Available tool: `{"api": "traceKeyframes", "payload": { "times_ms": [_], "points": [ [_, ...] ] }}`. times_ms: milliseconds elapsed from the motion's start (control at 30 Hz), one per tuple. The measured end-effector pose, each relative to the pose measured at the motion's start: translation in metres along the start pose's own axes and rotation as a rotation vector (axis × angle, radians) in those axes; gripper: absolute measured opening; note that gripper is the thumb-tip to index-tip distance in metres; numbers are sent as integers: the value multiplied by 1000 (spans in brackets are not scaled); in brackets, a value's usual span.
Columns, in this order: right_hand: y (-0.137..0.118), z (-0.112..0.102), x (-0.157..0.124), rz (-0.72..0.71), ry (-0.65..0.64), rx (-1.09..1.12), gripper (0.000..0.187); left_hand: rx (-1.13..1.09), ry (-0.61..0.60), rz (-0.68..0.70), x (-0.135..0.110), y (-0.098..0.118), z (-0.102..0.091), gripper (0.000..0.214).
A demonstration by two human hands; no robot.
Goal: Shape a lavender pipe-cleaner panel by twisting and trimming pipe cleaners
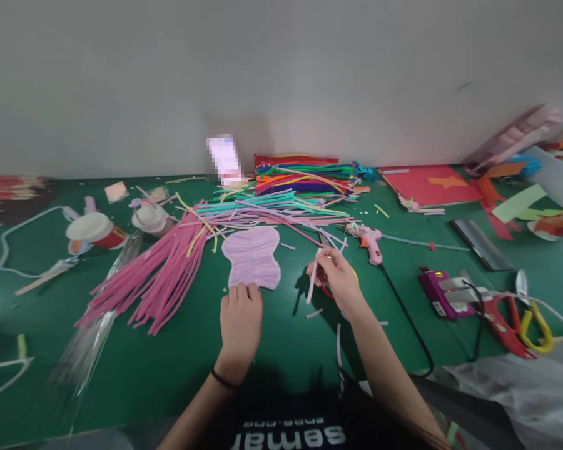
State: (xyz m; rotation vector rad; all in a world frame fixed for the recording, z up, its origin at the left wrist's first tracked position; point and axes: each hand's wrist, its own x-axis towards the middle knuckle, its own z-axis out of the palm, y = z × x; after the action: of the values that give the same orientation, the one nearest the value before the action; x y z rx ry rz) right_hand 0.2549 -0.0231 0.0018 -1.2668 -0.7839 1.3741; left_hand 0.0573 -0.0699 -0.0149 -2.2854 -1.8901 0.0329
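Observation:
My left hand [242,319] has its fingers bent over the bottom edge of a lavender piece [251,253] with a waisted outline, made of pipe cleaners side by side, lying flat on the table. To the right, my right hand [336,275] is raised a little above the table, pinching a short lavender pipe cleaner [312,282] that points downward. Scissors [355,275] with orange and yellow handles lie partly hidden under that hand. Cut lavender bits [314,314] are scattered near it.
Pink pipe cleaners [169,275] fan out on the left, beside paper cups [98,231]. Multicoloured bundles [304,175] and a lit phone [225,159] stand by the wall. At right are a pink glue gun [371,245] with a black cord, a purple power strip [443,294] and red-and-yellow pliers [537,328].

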Motion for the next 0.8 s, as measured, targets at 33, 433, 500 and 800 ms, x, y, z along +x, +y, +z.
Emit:
{"api": "traceKeyframes", "payload": {
  "times_ms": [33, 433, 500, 800],
  "points": [
    [4, -1, -1, 5, -3, -5, 35, 14, -9, -4, -1, -2, 0, 22],
    [34, 22, -20, 103, -153, -49, 24, -925, 0, -365, 4, -87, -18, 25],
    [36, 32, -25, 168, -137, 63, 20, -1304, 32, -488, 4, -89, -17, 28],
    [38, 69, -40, 345, -329, 417, 28, -2169, -66, -715, -5, -34, 4, 18]
  ]
}}
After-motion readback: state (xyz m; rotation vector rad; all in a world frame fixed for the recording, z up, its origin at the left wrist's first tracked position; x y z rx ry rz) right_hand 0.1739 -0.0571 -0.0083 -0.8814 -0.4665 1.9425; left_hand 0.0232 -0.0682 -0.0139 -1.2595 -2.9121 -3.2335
